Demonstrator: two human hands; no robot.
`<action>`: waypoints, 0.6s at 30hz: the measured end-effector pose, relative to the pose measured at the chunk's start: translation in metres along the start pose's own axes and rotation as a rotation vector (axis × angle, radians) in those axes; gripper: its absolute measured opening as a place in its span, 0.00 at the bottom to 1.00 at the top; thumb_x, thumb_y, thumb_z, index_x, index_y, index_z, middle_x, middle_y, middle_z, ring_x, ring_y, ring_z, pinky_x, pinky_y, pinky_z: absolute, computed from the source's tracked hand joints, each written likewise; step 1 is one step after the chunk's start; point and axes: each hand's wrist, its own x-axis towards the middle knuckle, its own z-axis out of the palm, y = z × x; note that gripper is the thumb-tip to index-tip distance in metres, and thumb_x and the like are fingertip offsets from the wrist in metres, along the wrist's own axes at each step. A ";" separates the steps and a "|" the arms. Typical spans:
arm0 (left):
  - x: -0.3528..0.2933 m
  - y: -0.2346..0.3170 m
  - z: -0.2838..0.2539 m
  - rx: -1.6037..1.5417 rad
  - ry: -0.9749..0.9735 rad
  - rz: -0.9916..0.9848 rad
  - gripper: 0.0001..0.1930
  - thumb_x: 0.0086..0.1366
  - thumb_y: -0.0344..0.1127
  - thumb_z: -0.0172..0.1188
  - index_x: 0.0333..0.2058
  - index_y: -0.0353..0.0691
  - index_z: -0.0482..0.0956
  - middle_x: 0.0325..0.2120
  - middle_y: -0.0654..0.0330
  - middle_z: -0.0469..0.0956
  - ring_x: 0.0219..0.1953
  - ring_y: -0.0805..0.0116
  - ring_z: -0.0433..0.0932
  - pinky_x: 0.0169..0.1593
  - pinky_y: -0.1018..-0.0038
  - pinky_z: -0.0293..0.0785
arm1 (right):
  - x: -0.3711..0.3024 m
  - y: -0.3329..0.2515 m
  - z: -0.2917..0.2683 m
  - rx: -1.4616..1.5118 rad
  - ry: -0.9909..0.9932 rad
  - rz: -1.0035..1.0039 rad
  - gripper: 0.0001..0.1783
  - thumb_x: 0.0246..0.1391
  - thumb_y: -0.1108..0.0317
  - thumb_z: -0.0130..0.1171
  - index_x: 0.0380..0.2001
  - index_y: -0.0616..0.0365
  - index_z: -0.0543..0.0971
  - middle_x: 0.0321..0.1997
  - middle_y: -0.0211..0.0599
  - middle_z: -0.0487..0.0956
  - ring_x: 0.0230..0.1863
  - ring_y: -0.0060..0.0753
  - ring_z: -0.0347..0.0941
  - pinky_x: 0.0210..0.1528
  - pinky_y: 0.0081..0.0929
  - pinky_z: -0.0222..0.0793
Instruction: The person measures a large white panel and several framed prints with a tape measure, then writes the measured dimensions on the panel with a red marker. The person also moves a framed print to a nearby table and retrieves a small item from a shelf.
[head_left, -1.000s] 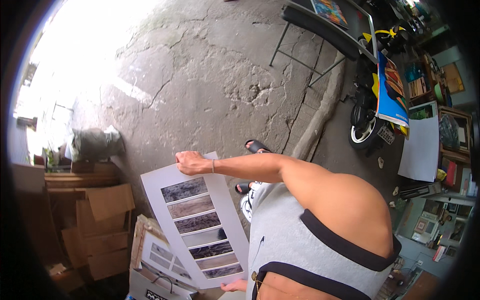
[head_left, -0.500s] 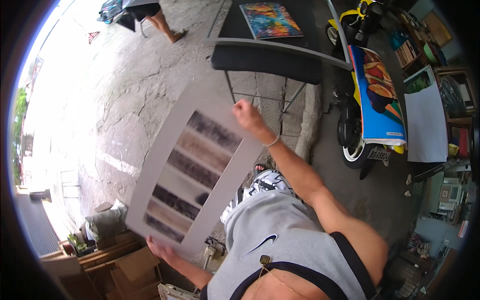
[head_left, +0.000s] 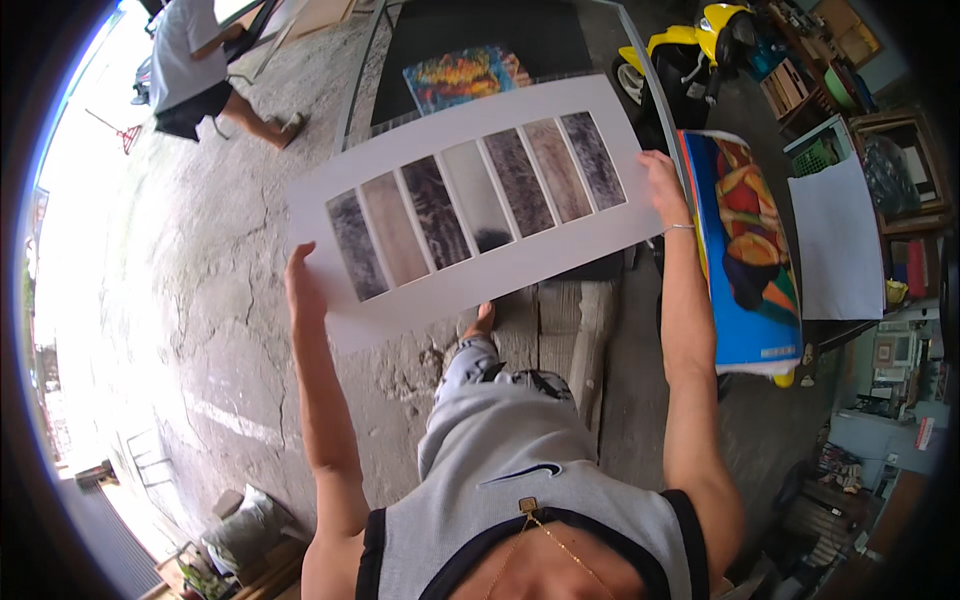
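Note:
I hold a large white mat board (head_left: 410, 312) out in front of me, tilted with its right end farther up. A row of several upright strips (head_left: 475, 200), dark grey, beige and pale, shows in its middle. My left hand (head_left: 306, 283) is closed on the board's left edge, some fingers hidden behind it. At the opposite edge, my right hand (head_left: 662, 188) grips the board. Just beyond lies a colourful painting (head_left: 455, 80) on a black-topped table (head_left: 545, 35), partly covered by the board.
A yellow scooter (head_left: 715, 35) stands beyond the table on the right. Nearer is a bright blue, red and orange picture (head_left: 745, 250), beside a white sheet (head_left: 838, 240). Shelves of goods line the far right. Another person (head_left: 190, 65) walks at the upper left, over cracked concrete (head_left: 220, 290).
The board has turned from a steep slant to nearly level and moved up and right. My left hand has risen, and my right has moved right. The other person shows more fully.

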 end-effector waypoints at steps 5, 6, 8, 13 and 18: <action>0.143 -0.006 0.150 0.163 -0.082 -0.108 0.19 0.50 0.43 0.64 0.35 0.35 0.77 0.22 0.63 0.68 0.23 0.69 0.67 0.28 0.71 0.65 | 0.141 0.035 -0.015 0.019 0.099 0.089 0.10 0.52 0.67 0.59 0.35 0.61 0.78 0.31 0.30 0.76 0.34 0.22 0.69 0.38 0.25 0.66; 0.174 -0.007 0.164 0.206 -0.082 -0.134 0.21 0.49 0.43 0.64 0.37 0.33 0.77 0.23 0.62 0.69 0.25 0.68 0.68 0.30 0.70 0.66 | 0.162 0.039 -0.003 0.080 0.083 0.088 0.11 0.51 0.66 0.59 0.35 0.61 0.78 0.31 0.28 0.75 0.32 0.21 0.68 0.36 0.24 0.66; 0.222 -0.020 0.187 0.248 -0.011 -0.093 0.22 0.48 0.42 0.64 0.38 0.31 0.76 0.25 0.60 0.71 0.27 0.67 0.69 0.34 0.69 0.68 | 0.187 0.052 0.017 0.059 0.087 0.132 0.11 0.51 0.66 0.59 0.36 0.62 0.78 0.31 0.28 0.75 0.32 0.21 0.68 0.35 0.23 0.66; 0.282 -0.042 0.253 0.327 -0.029 -0.064 0.25 0.47 0.42 0.65 0.39 0.27 0.75 0.33 0.54 0.73 0.34 0.64 0.71 0.39 0.68 0.69 | 0.238 0.102 0.023 0.010 0.137 0.200 0.13 0.52 0.64 0.58 0.37 0.63 0.77 0.31 0.30 0.76 0.31 0.23 0.69 0.34 0.23 0.67; 0.315 -0.065 0.252 0.398 0.026 -0.072 0.25 0.47 0.42 0.64 0.39 0.28 0.74 0.33 0.55 0.72 0.35 0.66 0.70 0.40 0.70 0.68 | 0.247 0.116 0.047 0.031 0.140 0.234 0.12 0.54 0.66 0.57 0.37 0.63 0.77 0.31 0.31 0.76 0.32 0.23 0.70 0.35 0.24 0.67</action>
